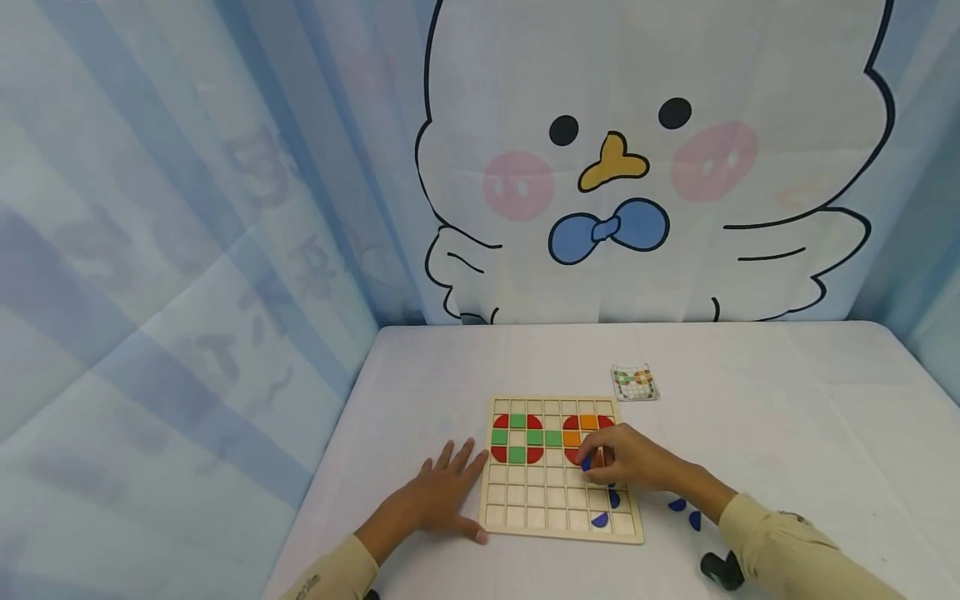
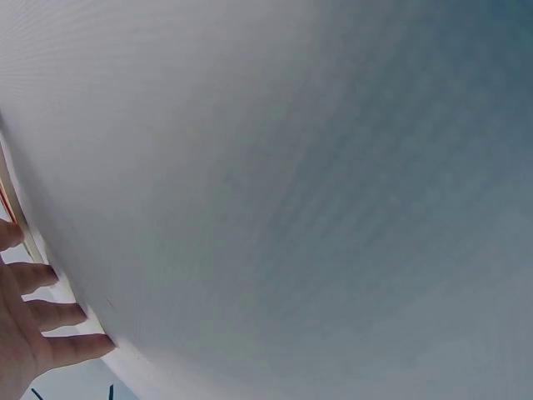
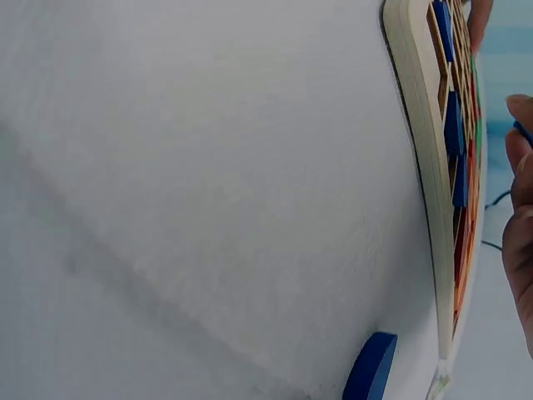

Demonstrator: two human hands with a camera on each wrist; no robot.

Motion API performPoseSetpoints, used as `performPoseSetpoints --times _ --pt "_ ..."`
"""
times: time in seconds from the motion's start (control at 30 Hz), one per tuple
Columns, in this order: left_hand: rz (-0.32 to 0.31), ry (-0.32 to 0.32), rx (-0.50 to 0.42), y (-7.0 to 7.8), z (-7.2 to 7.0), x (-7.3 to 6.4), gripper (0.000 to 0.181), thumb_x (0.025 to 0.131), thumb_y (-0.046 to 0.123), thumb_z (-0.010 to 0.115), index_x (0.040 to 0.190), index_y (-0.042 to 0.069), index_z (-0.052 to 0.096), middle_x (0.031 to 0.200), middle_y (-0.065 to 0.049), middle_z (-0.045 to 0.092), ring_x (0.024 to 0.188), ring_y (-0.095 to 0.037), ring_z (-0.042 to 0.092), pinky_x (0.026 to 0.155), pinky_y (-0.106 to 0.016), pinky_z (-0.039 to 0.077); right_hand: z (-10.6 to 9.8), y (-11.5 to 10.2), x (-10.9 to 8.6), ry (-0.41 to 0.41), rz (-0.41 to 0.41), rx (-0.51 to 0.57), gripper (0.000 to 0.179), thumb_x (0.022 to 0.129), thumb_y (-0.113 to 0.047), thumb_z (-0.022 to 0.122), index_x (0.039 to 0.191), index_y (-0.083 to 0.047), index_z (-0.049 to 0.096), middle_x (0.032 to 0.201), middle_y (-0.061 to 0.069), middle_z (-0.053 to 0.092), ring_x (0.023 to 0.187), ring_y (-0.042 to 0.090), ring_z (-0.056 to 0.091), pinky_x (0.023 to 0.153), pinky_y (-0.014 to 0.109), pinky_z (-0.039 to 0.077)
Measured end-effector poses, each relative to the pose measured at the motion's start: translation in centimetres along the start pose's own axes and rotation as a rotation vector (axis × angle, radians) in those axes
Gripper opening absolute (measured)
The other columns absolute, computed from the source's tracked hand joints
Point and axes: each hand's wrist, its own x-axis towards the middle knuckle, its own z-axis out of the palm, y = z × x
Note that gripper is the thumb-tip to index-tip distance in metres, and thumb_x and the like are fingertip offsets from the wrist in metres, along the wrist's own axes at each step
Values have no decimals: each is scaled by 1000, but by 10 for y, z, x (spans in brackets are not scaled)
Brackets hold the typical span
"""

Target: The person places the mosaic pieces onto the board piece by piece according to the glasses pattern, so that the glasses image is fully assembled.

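Observation:
A wooden grid board (image 1: 525, 496) lies on the table, with red quarter-round pieces (image 1: 501, 455) and green square pieces (image 1: 517, 455) in two ring-like groups. Orange squares (image 1: 588, 422) belong to the right group. Above the board's right side, my right hand (image 1: 633, 458) pinches a small blue rounded piece (image 1: 586, 465) between thumb and fingertips, hiding part of that group. My left hand (image 1: 442, 497) rests with fingers spread, its fingertips and thumb at the board's left edge. Blue pieces (image 1: 600, 520) also sit on the board's lower right; the right wrist view shows them side-on.
Right of the board, two loose blue pieces (image 1: 677, 505) lie on the white tabletop (image 1: 810, 433). A small printed pattern card (image 1: 635, 383) lies beyond the board's far right corner. Close by the right sleeve is a black object (image 1: 722, 571). Behind the table hangs a printed curtain (image 1: 600, 283).

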Motion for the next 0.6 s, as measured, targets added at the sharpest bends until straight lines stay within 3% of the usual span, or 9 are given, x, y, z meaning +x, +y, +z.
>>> performPoseSetpoints --times 0.17,0.4,0.6 --pt "1 4 -9 2 -2 -3 120 66 79 72 161 26 22 170 -8 15 155 -41 15 115 -65 29 7 -5 9 -15 -9 -38 17 89 -19 76 106 -18 74 95 -13 68 73 2 50 62 17 44" --pt "7 6 -10 2 -3 -2 120 67 79 72 162 26 21 170 -7 15 155 -40 14 116 -64 28 16 -17 24 -28 -24 -67 16 88 -14 76 103 -17 70 79 -14 59 68 0 50 59 17 45" --pt "5 4 -4 1 -3 -2 120 67 79 72 162 26 21 170 -7 14 155 -40 14 116 -64 28 29 -28 39 -3 -36 -103 17 87 -15 76 104 -14 74 79 -16 63 68 -1 51 60 18 48"
